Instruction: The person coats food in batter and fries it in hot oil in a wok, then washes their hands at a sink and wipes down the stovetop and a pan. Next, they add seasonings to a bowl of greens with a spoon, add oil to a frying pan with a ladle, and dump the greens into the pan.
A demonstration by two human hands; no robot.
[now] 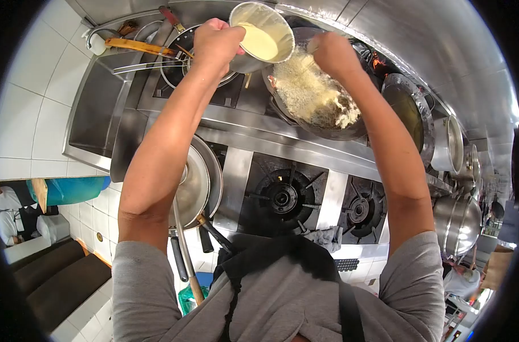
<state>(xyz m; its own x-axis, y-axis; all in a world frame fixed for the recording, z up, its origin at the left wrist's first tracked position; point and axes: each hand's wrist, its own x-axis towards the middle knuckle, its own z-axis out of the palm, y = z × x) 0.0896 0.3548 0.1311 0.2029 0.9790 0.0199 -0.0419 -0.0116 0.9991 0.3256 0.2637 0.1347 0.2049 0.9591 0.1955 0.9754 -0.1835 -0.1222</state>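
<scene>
My left hand grips the rim of a metal bowl, which tilts and holds pale yellow liquid batter. To its right, my right hand is over a wok with its fingers curled together. Whatever is between those fingers, if anything, is hidden from me. In the wok, pale golden batter bubbles in hot oil, with ragged bits at its near right edge. The bowl is above the wok's left side.
Strainers with long handles rest at the back left, beside a steel sink. Nearer me are burners and a pan with a long-handled ladle. Flames and a dark oil pan are on the right, with pots beyond.
</scene>
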